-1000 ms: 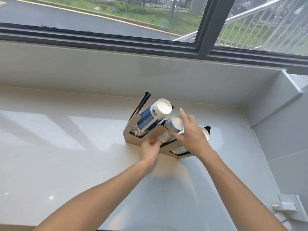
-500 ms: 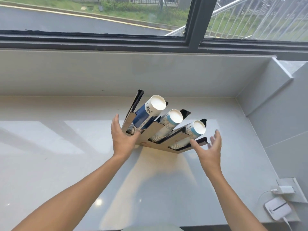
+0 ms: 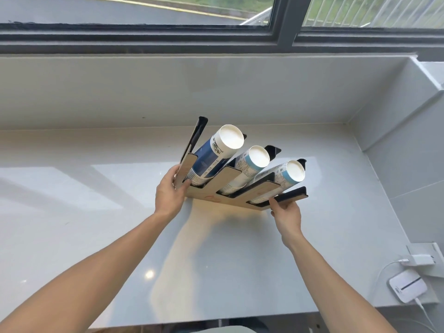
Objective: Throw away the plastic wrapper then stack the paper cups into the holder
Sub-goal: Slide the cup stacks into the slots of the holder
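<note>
A wooden cup holder [image 3: 228, 179] with black dividers stands on the white counter [image 3: 72, 212]. Three stacks of paper cups lie tilted in its slots: a dark blue stack [image 3: 213, 155] on the left, a light blue stack [image 3: 249, 167] in the middle, and another light blue stack [image 3: 283, 179] on the right. My left hand [image 3: 170, 191] grips the holder's left end. My right hand [image 3: 286, 212] grips its right end by the black bottom bar. No plastic wrapper is in view.
A low wall and a window frame [image 3: 286, 32] rise behind the counter. A raised ledge [image 3: 408, 104] closes the right side. A small white device [image 3: 407, 289] with a cable and a charger plug [image 3: 420, 259] lie at the counter's right front corner.
My right hand left the middle cup stack and both hands spread to the holder's ends, then closed on them. The holder now looks raised at its front, with its shadow showing beneath.
</note>
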